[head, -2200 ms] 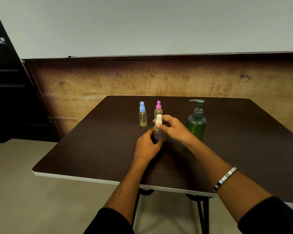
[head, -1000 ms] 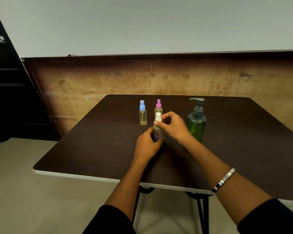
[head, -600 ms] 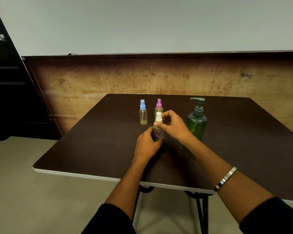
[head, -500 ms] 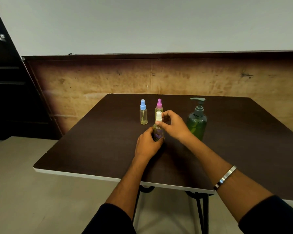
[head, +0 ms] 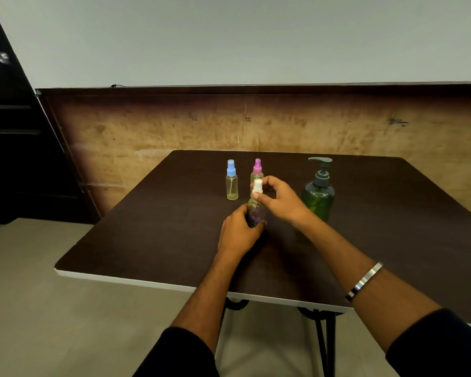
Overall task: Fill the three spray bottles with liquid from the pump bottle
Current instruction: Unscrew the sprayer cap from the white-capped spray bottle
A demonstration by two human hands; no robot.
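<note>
A white-capped spray bottle (head: 256, 208) stands upright near the middle of the dark table (head: 152, 229). My left hand (head: 238, 234) grips its lower body. My right hand (head: 279, 200) pinches its white spray cap between thumb and fingers. Behind it stand a blue-capped spray bottle (head: 231, 180) and a pink-capped spray bottle (head: 257, 170), both holding yellowish liquid; the pink one's lower part is hidden by my fingers. The green pump bottle (head: 319, 193) stands to the right, just past my right hand.
The table's white front edge (head: 136, 280) runs close to me, with black legs beneath. A brown wooden panel (head: 174, 123) lines the wall behind the table. A dark cabinet (head: 14, 148) stands at the left over grey floor.
Both hands have stayed on the white-capped bottle. My right fingers have shifted slightly around its cap. The other bottles have not moved.
</note>
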